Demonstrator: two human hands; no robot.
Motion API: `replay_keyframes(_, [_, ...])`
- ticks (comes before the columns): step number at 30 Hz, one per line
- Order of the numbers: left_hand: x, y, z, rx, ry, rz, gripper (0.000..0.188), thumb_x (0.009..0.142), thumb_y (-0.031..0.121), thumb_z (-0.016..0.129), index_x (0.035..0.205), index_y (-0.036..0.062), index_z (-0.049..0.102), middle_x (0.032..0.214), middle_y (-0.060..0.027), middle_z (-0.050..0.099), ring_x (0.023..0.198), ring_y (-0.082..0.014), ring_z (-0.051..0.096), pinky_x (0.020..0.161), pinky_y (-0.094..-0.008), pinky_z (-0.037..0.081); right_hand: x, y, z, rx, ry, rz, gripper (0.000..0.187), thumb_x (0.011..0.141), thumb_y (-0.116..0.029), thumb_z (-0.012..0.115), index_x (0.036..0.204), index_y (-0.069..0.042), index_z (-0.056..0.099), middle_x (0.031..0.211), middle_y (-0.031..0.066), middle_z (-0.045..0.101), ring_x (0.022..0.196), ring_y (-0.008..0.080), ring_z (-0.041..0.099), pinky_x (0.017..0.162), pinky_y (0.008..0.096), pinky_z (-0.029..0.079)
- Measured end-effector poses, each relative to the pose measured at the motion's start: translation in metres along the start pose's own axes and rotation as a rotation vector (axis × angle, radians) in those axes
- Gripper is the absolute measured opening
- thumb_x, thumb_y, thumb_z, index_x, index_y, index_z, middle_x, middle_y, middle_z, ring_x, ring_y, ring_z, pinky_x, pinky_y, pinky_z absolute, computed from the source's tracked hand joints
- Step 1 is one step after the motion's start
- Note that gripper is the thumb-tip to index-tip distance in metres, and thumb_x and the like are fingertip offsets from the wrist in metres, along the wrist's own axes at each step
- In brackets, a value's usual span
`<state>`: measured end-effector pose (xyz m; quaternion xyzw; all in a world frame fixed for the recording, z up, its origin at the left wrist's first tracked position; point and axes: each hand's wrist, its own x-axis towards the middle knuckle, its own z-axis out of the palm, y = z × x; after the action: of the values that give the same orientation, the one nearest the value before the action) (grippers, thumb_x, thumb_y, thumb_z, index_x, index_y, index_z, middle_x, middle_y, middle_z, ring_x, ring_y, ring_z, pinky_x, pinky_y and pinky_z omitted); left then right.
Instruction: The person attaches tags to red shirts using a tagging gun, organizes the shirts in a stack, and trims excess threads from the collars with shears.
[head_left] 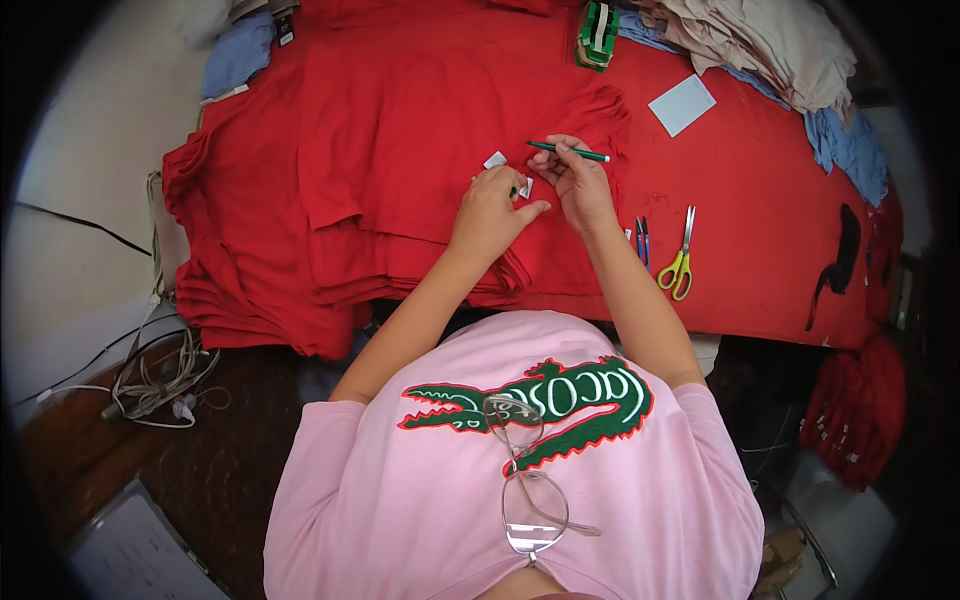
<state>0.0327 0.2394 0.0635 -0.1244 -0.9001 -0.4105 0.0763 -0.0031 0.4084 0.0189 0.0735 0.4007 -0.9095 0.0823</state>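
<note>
My right hand (580, 188) is closed round a slim green pen (568, 151), held nearly level with its pale end to the right. To its left, my left hand (487, 212) curls over the red garments with its thumb stretched toward the right hand. A small dark-green piece that looks like a pen cap (514, 191) shows at its fingers. Just beside that piece is a small white label (526, 187), and another white tag (495, 160) shows above the knuckles. Both hands are over a layered stack of red garments (400, 150).
Right of my forearm lie yellow-handled scissors (682, 262) and small blue thread snips (642, 240). Farther back are a white card (682, 105) and a green box (598, 35). Beige cloth (770, 50) is heaped at the far right. A black strip (838, 260) lies near the right edge.
</note>
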Motion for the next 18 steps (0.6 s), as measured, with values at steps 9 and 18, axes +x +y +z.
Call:
replay_keyframes(9, [0.004, -0.052, 0.037, -0.687, 0.085, -0.403, 0.037, 0.090, 0.003, 0.078, 0.074, 0.0058, 0.045, 0.084, -0.0143, 0.074, 0.071, -0.0203, 0.070, 0.067, -0.0336, 0.055, -0.025, 0.004, 0.016, -0.704, 0.054, -0.232, 0.009, 0.105, -0.007, 0.062, 0.111, 0.000, 0.061, 0.086, 0.0031, 0.067, 0.078, 0.0082, 0.063, 0.071, 0.0240, 0.050])
replay_keyframes(18, [0.005, -0.049, 0.034, -0.963, 0.117, -0.557, 0.038, 0.093, -0.002, 0.075, 0.072, 0.0088, 0.045, 0.084, -0.0087, 0.072, 0.082, -0.0111, 0.068, 0.073, -0.0260, 0.055, -0.032, 0.004, 0.027, -1.005, 0.031, -0.380, 0.009, 0.100, -0.006, 0.065, 0.104, 0.001, 0.062, 0.086, 0.0158, 0.069, 0.076, 0.0227, 0.069, 0.070, 0.0350, 0.053])
